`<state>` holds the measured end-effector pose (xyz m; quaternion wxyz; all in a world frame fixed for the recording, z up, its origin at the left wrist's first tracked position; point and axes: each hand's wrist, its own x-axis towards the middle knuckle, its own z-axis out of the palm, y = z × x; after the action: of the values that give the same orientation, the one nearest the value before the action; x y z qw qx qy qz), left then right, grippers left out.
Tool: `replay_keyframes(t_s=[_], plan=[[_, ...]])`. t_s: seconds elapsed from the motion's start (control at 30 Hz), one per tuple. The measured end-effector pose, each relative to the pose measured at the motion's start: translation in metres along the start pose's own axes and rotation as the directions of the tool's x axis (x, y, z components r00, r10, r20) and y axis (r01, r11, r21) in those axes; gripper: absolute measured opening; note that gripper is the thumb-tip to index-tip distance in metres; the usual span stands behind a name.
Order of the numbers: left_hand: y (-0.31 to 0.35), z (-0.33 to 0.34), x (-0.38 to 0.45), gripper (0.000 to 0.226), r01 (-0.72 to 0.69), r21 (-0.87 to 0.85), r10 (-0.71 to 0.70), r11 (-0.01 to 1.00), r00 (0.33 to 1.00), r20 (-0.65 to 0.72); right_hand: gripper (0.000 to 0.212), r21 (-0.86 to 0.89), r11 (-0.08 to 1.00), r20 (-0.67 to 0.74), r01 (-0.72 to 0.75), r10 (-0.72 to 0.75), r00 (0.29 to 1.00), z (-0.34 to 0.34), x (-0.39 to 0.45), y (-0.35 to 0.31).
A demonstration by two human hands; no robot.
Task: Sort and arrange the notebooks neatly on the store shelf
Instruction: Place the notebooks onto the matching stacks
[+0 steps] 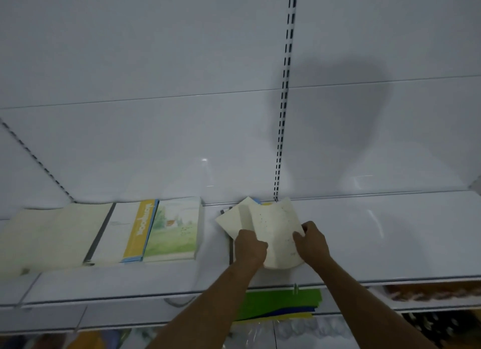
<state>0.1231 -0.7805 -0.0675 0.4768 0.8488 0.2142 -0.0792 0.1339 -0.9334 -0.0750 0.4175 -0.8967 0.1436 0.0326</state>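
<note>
A cream notebook with small dark speckles (pixel 273 229) lies on a small pile in the middle of the white shelf (pixel 390 234). My left hand (pixel 250 247) grips its left edge and my right hand (pixel 311 240) grips its right edge. Under it, another cream notebook (pixel 231 218) sticks out to the left, and slivers of blue and yellow covers show at the back. To the left lies a row of notebooks: a green landscape cover (pixel 173 229), a yellow-spined one (pixel 139 231), a white one with a grey spine (pixel 109 234) and a pale cream one (pixel 49 236).
A slotted upright rail (pixel 283 101) runs up the white back panel just behind the pile. Below the shelf edge, green, blue and yellow sheets (pixel 281 304) lie on a lower shelf. Dark goods (pixel 440 328) sit at the lower right.
</note>
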Motion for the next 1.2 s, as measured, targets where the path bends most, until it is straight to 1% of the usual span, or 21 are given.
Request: replay_keyframes(t_s=[0.1, 0.23, 0.33, 0.43, 0.5, 0.57, 0.7, 0.83, 0.93, 1.13, 1.2], plan=[[-0.004, -0.015, -0.005, 0.034, -0.020, -0.044, 0.016, 0.999, 0.996, -0.089, 0.015, 0.066, 0.995, -0.026, 0.068, -0.067, 0.997, 0.003, -0.006, -0.012], [-0.011, -0.052, -0.011, 0.032, -0.072, -0.135, 0.041, 0.988, 0.975, -0.219, 0.022, 0.111, 0.982, -0.008, 0.153, -0.153, 0.988, 0.022, -0.013, -0.042], [-0.022, -0.099, -0.012, 0.034, -0.093, -0.115, 0.053, 0.989, 0.947, -0.316, 0.024, 0.145, 0.971, 0.060, 0.192, -0.202, 0.978, 0.052, -0.022, -0.074], [-0.043, -0.153, -0.014, 0.035, -0.083, -0.077, 0.043, 0.994, 0.904, -0.425, 0.023, 0.153, 0.961, 0.166, 0.231, -0.255, 0.953, 0.091, -0.035, -0.112], [-0.060, -0.187, -0.017, 0.036, -0.071, -0.065, 0.033, 0.995, 0.884, -0.466, 0.021, 0.150, 0.950, 0.216, 0.275, -0.303, 0.928, 0.118, -0.047, -0.140], [-0.081, -0.220, -0.018, 0.037, -0.053, -0.048, 0.021, 0.997, 0.862, -0.507, 0.018, 0.182, 0.938, 0.253, 0.296, -0.335, 0.908, 0.145, -0.061, -0.166], [-0.114, -0.284, -0.013, 0.034, -0.046, -0.041, 0.016, 0.998, 0.833, -0.553, 0.017, 0.190, 0.927, 0.322, 0.323, -0.369, 0.872, 0.194, -0.090, -0.218], [-0.145, -0.346, 0.002, 0.037, -0.046, -0.032, 0.018, 0.998, 0.806, -0.591, 0.026, 0.180, 0.935, 0.378, 0.305, -0.353, 0.856, 0.240, -0.115, -0.264], [-0.168, -0.388, 0.020, 0.040, -0.023, -0.055, -0.015, 0.998, 0.799, -0.601, 0.029, 0.166, 0.941, 0.404, 0.294, -0.337, 0.850, 0.276, -0.130, -0.292], [-0.221, -0.439, 0.059, 0.041, -0.018, -0.023, 0.001, 1.000, 0.800, -0.599, 0.036, 0.113, 0.955, 0.453, 0.274, -0.295, 0.842, 0.336, -0.148, -0.326], [-0.231, -0.448, 0.069, 0.040, -0.014, -0.006, 0.008, 1.000, 0.805, -0.593, 0.034, 0.114, 0.958, 0.462, 0.263, -0.286, 0.840, 0.350, -0.153, -0.332]])
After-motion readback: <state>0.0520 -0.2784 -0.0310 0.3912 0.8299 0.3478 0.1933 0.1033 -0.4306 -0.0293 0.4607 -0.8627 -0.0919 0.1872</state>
